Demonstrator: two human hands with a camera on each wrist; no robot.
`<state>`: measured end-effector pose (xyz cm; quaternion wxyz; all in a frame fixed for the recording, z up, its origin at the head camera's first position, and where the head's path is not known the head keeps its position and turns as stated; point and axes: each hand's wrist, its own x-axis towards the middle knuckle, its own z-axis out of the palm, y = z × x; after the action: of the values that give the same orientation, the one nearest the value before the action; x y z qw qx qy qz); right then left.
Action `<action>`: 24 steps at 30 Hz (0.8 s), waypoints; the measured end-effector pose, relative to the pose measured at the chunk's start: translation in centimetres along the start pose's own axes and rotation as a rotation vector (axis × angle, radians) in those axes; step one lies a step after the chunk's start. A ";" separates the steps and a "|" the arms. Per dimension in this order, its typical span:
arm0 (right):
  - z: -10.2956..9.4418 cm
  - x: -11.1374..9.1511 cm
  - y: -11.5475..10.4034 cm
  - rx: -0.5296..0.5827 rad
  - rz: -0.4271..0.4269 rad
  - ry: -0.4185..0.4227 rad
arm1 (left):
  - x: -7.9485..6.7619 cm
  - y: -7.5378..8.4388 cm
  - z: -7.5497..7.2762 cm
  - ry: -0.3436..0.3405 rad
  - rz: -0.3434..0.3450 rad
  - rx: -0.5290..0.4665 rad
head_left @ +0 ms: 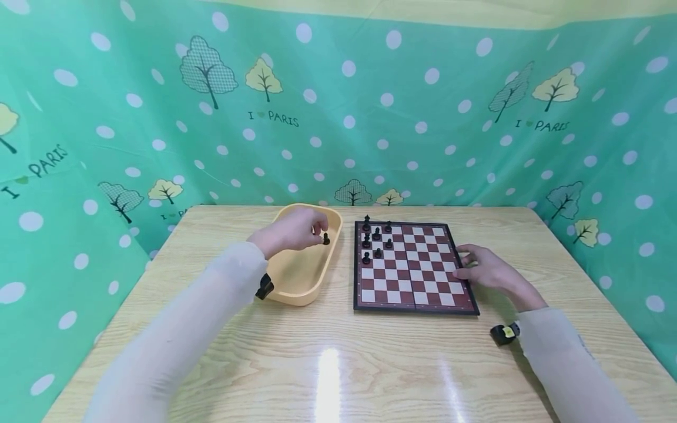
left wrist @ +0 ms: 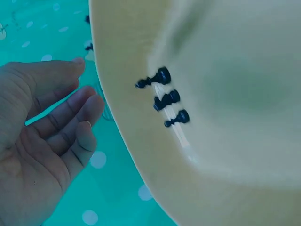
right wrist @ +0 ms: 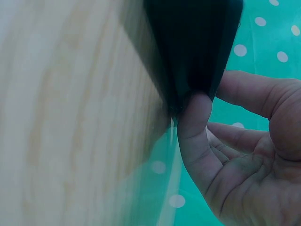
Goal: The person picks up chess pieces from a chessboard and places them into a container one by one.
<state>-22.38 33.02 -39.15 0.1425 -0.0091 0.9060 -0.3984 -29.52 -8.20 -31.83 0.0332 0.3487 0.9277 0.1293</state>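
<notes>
My left hand (head_left: 298, 230) hangs over the cream plastic tray (head_left: 290, 295), fingers loosely bent. In the left wrist view nothing sits between its thumb and fingers. Several black chess pieces stand in the tray, among them a larger one (left wrist: 157, 77) and a small pawn (left wrist: 178, 118); another black piece (head_left: 325, 239) shows by the fingertips in the head view. At the chessboard's (head_left: 431, 284) right edge, my right hand (head_left: 489, 270) holds the dark rim between thumb and fingers. Several black pieces, including a tall one (head_left: 367, 224), stand on the board's far left squares.
Both things rest on a light wooden table (head_left: 296, 358). A green dotted curtain (head_left: 349, 147) with tree prints hangs behind and along the sides. The tray lies left of the board, with a strip of bare wood between them. Small black devices (head_left: 503, 333) are strapped at the wrists.
</notes>
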 end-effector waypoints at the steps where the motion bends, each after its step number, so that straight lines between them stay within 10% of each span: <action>1: 0.0 0.0 0.0 -0.002 0.000 -0.002 | 0.0 0.3 0.0 -0.001 0.010 -0.008; 24: 0.0 0.1 0.1 0.006 -0.001 0.005 | 1.5 5.4 1.0 -0.014 0.123 -0.028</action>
<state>-22.43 33.05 -39.26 0.1399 -0.0079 0.9051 -0.4014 -27.06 -3.07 -31.36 0.0364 0.4056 0.9023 0.1416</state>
